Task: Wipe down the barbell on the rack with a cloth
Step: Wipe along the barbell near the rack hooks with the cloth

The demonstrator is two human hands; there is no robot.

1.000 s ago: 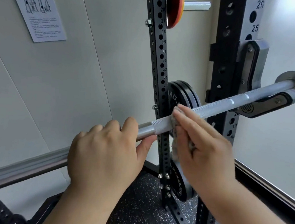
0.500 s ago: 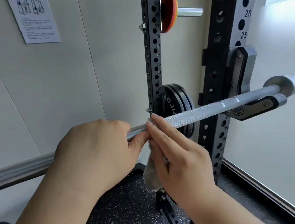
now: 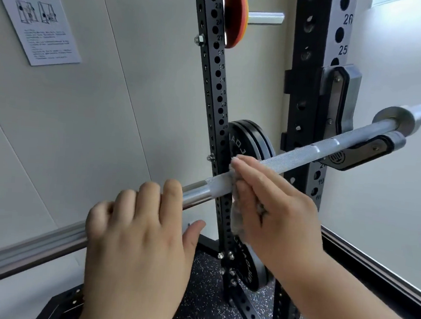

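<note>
Two hands are seen on the barbell, which is laid across the rack, seated in a J-hook at the right. The left hand is draped over the smooth part of the shaft, fingers curled round it, thumb held out underneath; the shaft under the palm is hidden. The right hand is laid flat over the knurled part just beside, fingers straight, and the cloth is pressed against the bar beneath them. Only a grey strip of cloth is shown along the hand's edge and below the bar; the rest is covered. Whether the thumb is pinching it cannot be told. Black plates are partly blocked by the bar and the hand. Barbell ends are cut off at both frame edges. Print on a wall notice is too small to be read.
</note>
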